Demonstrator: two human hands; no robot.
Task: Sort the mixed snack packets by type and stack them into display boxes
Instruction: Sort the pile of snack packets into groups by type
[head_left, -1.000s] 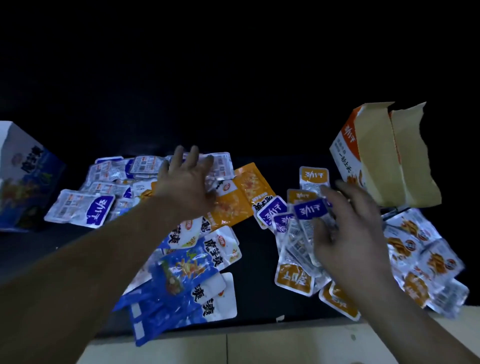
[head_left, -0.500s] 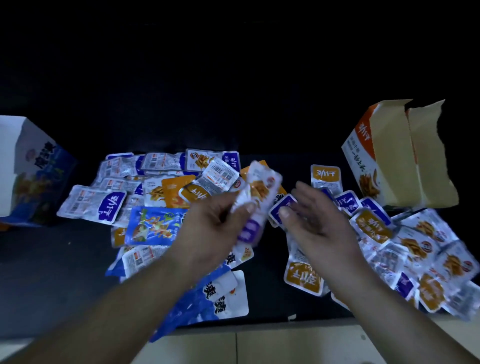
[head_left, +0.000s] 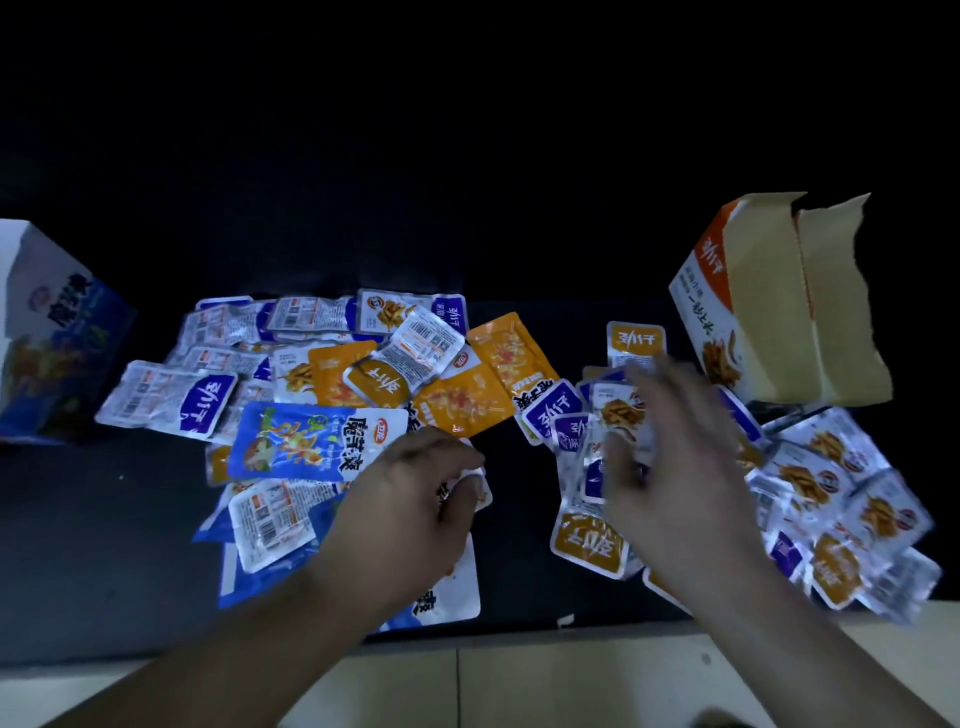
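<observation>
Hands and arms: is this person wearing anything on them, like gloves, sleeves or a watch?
Nothing visible. The left hand and right hand are ungloved, and the left forearm and right forearm are bare down to the frame's edge: no sleeves, watch or bands. Dim light and blur on the right hand could hide a ring.

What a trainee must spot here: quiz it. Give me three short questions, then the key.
1. Pick one: the open orange-and-white cardboard display box stands A) far right, B) far left, C) centre.
2. Fill in: the blue-and-white cardboard box stands far ___.
3. True or false: the large blue foil packet lies between those boxes.
Key: 1 A; 2 left; 3 true.
</observation>
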